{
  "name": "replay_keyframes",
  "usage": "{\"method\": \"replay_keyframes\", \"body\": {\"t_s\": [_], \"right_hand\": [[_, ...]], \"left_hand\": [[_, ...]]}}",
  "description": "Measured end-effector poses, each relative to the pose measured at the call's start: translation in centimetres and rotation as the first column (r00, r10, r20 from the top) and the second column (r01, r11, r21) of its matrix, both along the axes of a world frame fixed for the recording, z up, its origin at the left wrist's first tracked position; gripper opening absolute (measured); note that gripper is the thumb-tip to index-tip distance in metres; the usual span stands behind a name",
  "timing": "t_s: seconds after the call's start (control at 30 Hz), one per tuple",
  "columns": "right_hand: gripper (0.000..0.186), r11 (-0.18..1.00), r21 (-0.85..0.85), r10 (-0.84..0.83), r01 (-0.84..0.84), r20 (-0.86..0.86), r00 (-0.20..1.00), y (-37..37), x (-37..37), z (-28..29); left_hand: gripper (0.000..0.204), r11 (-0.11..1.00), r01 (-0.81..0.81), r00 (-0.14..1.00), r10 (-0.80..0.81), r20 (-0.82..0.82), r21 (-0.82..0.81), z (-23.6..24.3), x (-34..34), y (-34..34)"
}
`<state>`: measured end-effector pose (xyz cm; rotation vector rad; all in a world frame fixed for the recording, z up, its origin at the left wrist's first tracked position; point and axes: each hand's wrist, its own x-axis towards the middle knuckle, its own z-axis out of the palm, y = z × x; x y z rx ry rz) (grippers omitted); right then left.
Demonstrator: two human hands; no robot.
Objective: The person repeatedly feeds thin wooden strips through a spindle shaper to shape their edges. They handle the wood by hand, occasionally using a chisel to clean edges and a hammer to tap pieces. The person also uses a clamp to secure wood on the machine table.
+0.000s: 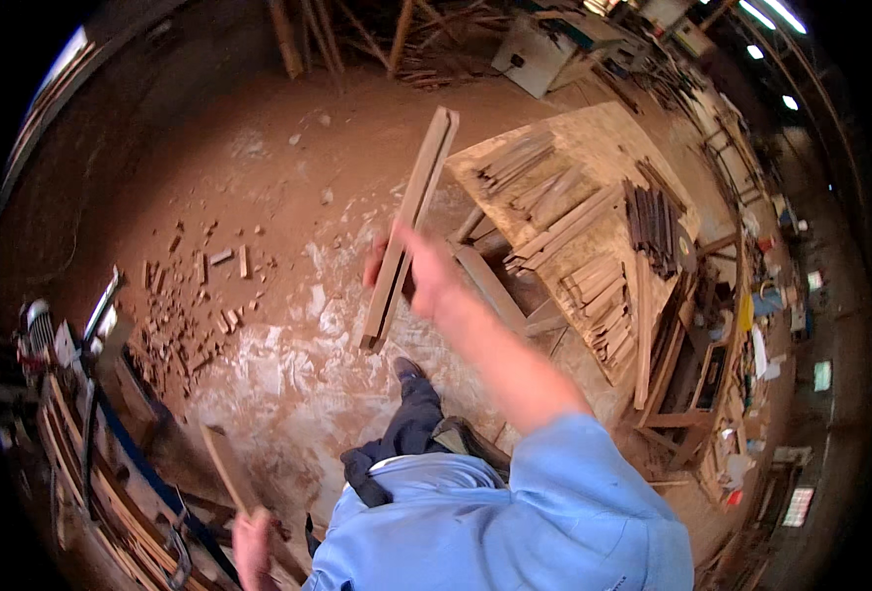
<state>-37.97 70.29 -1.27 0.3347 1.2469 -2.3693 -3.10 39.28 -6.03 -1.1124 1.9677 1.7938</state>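
Observation:
My right hand (pixel 428 276) reaches forward, its fingers wrapped round a long piece of light wood (pixel 418 187) held at a slant in front of me. A dark line runs along this wood; I cannot tell whether it is a groove or a gap between two strips. Low on the left, my left hand (pixel 252 548) grips a wooden strip (pixel 227 463) whose far end points up and left. To the right of the right hand stands a worktable with a board top (pixel 569 148), where several wooden strips (pixel 594 286) lie in groups beside a stack of dark strips (pixel 653 229).
Small wood offcuts (pixel 204 268) litter the dusty floor at the left. A machine with a blue bar (pixel 145 448) and long timbers (pixel 121 512) stands at the lower left. At the back are a pale cabinet (pixel 535 54) and leaning poles (pixel 402 39). A cluttered bench (pixel 746 394) lines the right.

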Motion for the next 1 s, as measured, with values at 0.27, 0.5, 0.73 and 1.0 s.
{"method": "replay_keyframes", "body": {"t_s": [0.27, 0.5, 0.73, 1.0], "right_hand": [[0.031, 0.874, 0.282, -0.441, 0.396, 0.117, 0.890, 13.7, -2.7, -14.9], [0.057, 0.603, 0.471, -0.552, 0.644, -0.338, 0.763, 23.9, -17.6, -15.0], [0.067, 0.306, 0.862, -0.499, 0.404, -0.216, 0.839, 28.9, -28.6, -18.1], [0.069, 0.210, 0.919, -0.470, 0.333, -0.204, 0.859, 31.0, -30.6, -20.5]], "left_hand": [[0.015, 0.990, 0.075, 0.994, -0.064, 0.092, -0.117, -3.5, -6.9, 10.2], [0.016, 0.997, -0.042, 0.999, 0.044, 0.028, -0.069, -2.0, -16.2, 14.5], [0.015, 0.971, 0.047, 0.998, -0.034, 0.058, -0.234, -1.2, -19.7, 15.8], [0.015, 0.973, 0.026, 0.988, -0.060, -0.144, -0.230, 2.2, -25.4, 15.4]]}}
